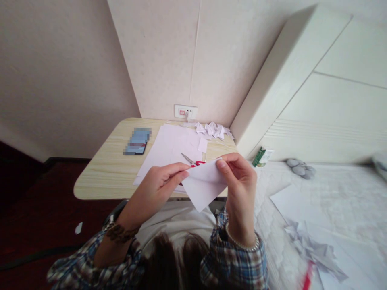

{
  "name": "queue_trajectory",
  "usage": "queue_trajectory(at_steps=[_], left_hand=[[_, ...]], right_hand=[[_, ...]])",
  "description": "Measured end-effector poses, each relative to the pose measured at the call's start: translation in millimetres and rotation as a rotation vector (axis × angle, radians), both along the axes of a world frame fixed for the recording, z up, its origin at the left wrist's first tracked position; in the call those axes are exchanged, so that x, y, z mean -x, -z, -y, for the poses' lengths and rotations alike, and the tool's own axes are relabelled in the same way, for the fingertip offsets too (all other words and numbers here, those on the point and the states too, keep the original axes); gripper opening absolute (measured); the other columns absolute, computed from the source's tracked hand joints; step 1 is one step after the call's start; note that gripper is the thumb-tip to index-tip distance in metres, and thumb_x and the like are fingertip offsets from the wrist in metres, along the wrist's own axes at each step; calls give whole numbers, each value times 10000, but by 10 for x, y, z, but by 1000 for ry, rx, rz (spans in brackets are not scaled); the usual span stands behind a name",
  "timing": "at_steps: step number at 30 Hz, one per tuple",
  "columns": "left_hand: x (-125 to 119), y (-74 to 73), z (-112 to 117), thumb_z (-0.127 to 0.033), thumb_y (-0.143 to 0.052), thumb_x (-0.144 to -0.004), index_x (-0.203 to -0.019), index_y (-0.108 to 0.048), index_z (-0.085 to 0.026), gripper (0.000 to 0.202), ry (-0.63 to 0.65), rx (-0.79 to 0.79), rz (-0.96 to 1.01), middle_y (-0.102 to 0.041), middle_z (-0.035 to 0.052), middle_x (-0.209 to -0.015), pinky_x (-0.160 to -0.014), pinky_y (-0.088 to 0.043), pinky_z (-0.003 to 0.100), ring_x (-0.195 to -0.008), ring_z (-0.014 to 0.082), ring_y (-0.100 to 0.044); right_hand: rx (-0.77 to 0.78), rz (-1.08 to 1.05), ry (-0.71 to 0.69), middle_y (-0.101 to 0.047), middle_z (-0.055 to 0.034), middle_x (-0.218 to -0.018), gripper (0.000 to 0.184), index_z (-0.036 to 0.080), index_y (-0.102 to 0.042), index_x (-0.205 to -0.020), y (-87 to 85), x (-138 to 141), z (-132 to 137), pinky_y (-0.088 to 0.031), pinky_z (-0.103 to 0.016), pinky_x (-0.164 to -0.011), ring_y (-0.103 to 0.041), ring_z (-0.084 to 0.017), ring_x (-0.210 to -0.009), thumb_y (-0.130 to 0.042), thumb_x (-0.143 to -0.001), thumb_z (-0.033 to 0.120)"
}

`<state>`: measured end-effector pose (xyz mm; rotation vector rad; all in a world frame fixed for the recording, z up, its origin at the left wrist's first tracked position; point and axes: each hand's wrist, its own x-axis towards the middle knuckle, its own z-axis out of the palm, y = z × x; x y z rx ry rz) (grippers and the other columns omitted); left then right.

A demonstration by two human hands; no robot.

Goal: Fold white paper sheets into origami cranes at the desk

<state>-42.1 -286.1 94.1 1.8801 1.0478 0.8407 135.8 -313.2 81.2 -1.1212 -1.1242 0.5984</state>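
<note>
Paper [203,192] held between two hands; an uneven pull could wrinkle it.
The left hand [163,180] and the right hand [241,179] each pinch its upper edge, thumb against fingers, over the near side of the table [102,177]. If one grip pulls harder, the paper may perhaps tear; a hand reaching forward carelessly might touch the scissors [198,163]. The right forearm stands more upright, the left slants inward.

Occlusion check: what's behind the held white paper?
Behind the white paper: red-handled scissors, paper sheets and tabletop, each partly visible. Part of the handles is covered; anything else there can't be seen.
</note>
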Motion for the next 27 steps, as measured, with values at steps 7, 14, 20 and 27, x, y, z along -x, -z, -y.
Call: queue_trajectory(at_steps=[7, 14, 20, 27], left_hand=[[73, -40, -13, -277, -534, -886, -873, -724, -195, 207, 71, -78, 7, -743, -13, -814, -650, -459, 183, -710, 132, -633], [17, -65, 9, -313, -626, -829, -854, -710, -193, 149, 53, 32, 45, -736, -9, -810, -654, -477, 195, -716, 144, -640], [11, -78, -3, -309, -624, -824, -713, -693, -191, 177, 53, -21, -35, -696, -41, -649, -553, -422, 185, -588, 119, -582], [33, 15, -8, -312, -611, -833, -756, -699, -194, 167, -109, -89, -37, -703, -41, -689, -542, -418, 174, -604, 116, -597]], right_hand=[[-3, -20, -32, -602, 30, -682, 104, 223, -631, -728, 19, 20, 0, -399, -261, -606, -526, -134, -650, -661, -815, 271], [3, 97, -109, -622, 29, -701, 102, 219, -633, -733, -33, 83, 21, -422, -274, -663, -560, -140, -697, -657, -831, 239], [-36, 202, -137, -654, 26, -728, 106, 213, -641, -734, -62, 104, 34, -436, -265, -695, -585, -137, -729, -652, -840, 217], [167, 359, -237, -672, -8, -797, 139, 180, -651, -823, -92, 16, -5, -450, -279, -721, -593, -164, -776, -706, -771, 298]])
